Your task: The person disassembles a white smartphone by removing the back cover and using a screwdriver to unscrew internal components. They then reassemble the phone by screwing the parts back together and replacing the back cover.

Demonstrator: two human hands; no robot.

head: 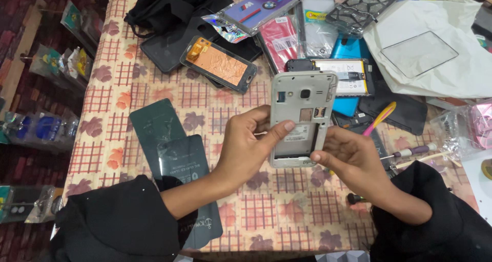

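I hold a white smartphone point(301, 100) upright over the table, its back cover off and the empty battery bay facing me. My left hand point(246, 144) grips its left edge, thumb pressed across the lower part of the bay. My right hand point(353, 157) holds the lower right corner with the fingertips. Both arms wear black sleeves.
A checked tablecloth point(154, 82) covers the table. Two dark green rectangular sheets point(159, 128) lie at left. A display panel with copper backing point(220, 63), a phone battery point(342, 76), phone cases, a white paper sheet point(435, 52), a small screwdriver point(412, 152) and a pink-yellow pry tool point(380, 117) crowd the far side.
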